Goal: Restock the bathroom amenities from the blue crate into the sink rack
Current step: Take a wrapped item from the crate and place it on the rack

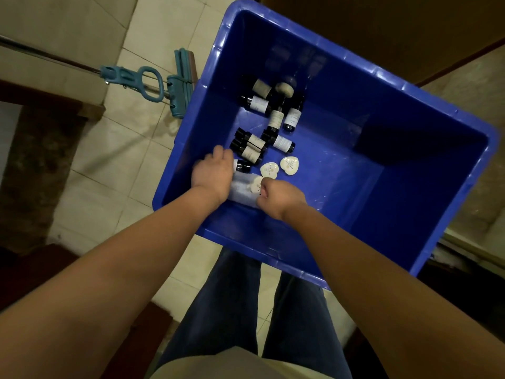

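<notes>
The blue crate stands on the tiled floor in front of me. Several small dark bottles with white labels lie scattered on its bottom, along with heart-shaped white soaps. Both my hands reach into the near left corner. My left hand is curled over a dark bottle and the edge of a pale translucent packet. My right hand pinches a white heart-shaped soap that lies on that packet. The sink rack is out of view.
A teal squeeze mop with a metal handle lies on the floor left of the crate. Dark wooden furniture edges sit at the left. My legs in dark trousers stand just below the crate's near rim.
</notes>
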